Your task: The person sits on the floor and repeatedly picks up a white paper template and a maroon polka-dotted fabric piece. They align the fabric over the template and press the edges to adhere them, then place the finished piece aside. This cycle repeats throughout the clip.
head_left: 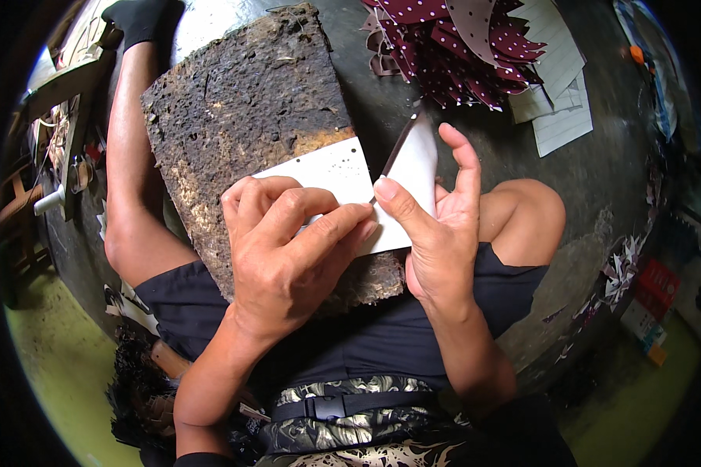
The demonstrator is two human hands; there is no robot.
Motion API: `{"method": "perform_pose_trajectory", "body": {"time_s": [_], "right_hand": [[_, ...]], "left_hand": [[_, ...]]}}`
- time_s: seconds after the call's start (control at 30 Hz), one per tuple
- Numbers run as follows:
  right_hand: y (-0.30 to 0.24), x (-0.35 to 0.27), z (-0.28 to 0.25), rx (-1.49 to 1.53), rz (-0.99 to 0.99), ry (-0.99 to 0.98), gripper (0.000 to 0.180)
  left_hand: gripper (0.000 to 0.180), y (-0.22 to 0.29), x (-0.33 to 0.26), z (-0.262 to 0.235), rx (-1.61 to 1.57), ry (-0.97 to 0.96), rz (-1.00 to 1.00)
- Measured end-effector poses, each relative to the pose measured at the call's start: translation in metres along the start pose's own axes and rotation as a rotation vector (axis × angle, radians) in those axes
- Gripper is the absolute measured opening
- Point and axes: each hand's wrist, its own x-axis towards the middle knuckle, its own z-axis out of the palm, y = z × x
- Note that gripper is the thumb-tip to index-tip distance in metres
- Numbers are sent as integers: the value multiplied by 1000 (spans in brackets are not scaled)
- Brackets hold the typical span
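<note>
A white sheet (331,171) with small dark dots lies across the near right part of a rough, dark slab (241,101). Its right side is lifted into an upright flap (419,162) with a dark edge. My right hand (448,233) grips this flap, thumb on its near face and forefinger raised. My left hand (284,229) rests over the sheet's near edge, its fingertips pressed together at the base of the flap. Whether a small tool is between those fingertips is hidden.
Maroon pieces with white dots (459,54) are heaped beyond my right hand, beside lined paper sheets (562,124). Pale scraps (621,268) and a red and white package (653,300) lie far right. Wooden furniture (62,89) stands at the left.
</note>
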Motion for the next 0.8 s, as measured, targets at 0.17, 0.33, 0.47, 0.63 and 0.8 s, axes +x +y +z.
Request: {"method": "perform_pose_trajectory", "body": {"time_s": [0.17,0.33,0.47,0.63,0.8], "right_hand": [[-1,7,-10,-106,-4,-40,87],[0,14,-17,-146,19,-69,87],[1,18,-21,-157,25,-91,85],[6,22,-26,-167,35,-85,82],[9,26,-32,-184,63,-79,80]], "left_hand": [[31,-2,1,-3,-4,-28,27],[32,-5,2,-6,-4,-44,39],[34,-6,3,-8,-2,-49,45],[38,-6,4,-14,17,-109,44],[37,-10,4,-10,-23,-72,42]]}}
